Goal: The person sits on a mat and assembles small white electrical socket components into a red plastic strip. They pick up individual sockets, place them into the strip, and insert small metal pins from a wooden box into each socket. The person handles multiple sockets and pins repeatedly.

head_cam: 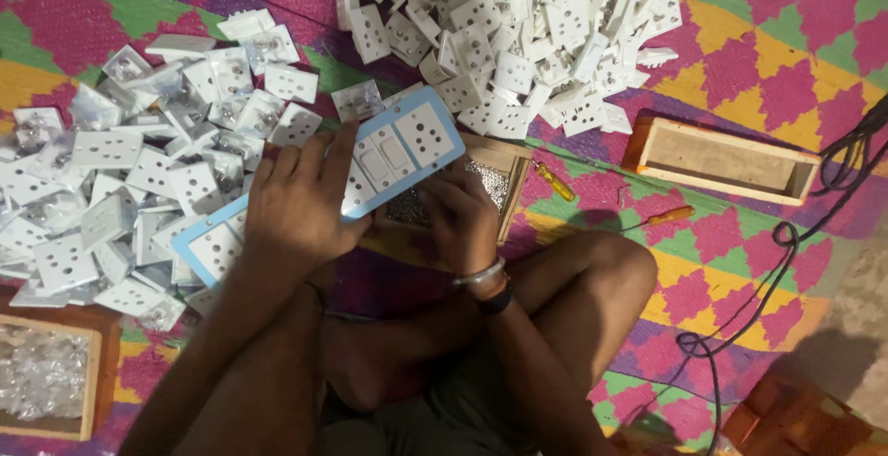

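White plastic with a pale blue border makes up the long switch-and-socket plate [370,165] that the left hand [296,202] grips from above, thumb at one edge and fingers folded over the face, so it is closed around the plate's middle. Just beyond the plate's near edge, the right hand [458,220] dips curled fingers into a small wooden tray of tiny silvery screws [499,178]; whether it pinches one I cannot tell, since the fingertips are tucked under. As a judgement, the plate looks partly assembled: two rocker switches and sockets sit in their openings, yet fastening from behind cannot be checked because its back is hidden. Much seems left, going by the heap of loose white socket modules [139,188] left of the plate and the bigger pile [518,40] beyond it. To the plate's right lie a yellow-handled screwdriver [555,181], an orange-handled one [668,216] and an empty wooden box [726,155]. A box of clear bits [46,387] is cut off at the frame's lower left, its contents too blurred to name.
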